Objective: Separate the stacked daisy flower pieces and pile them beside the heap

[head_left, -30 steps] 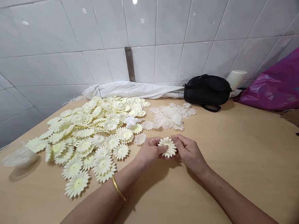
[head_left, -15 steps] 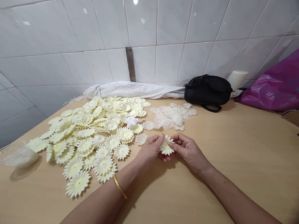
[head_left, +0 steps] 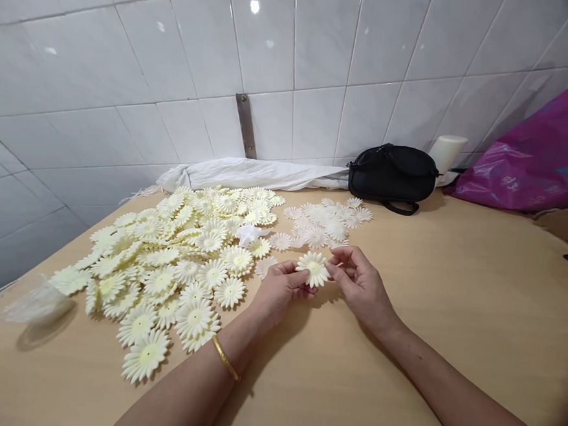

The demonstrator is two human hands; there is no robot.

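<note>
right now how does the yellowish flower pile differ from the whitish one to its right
The yellowish pile is much larger than the whitish pile. The yellowish pile is heaped thickly; the whitish pile lies flatter. The yellowish pile is creamy yellow, while the whitish pile looks paler. Both contain many-petalled flowers and lie on the table.
</note>
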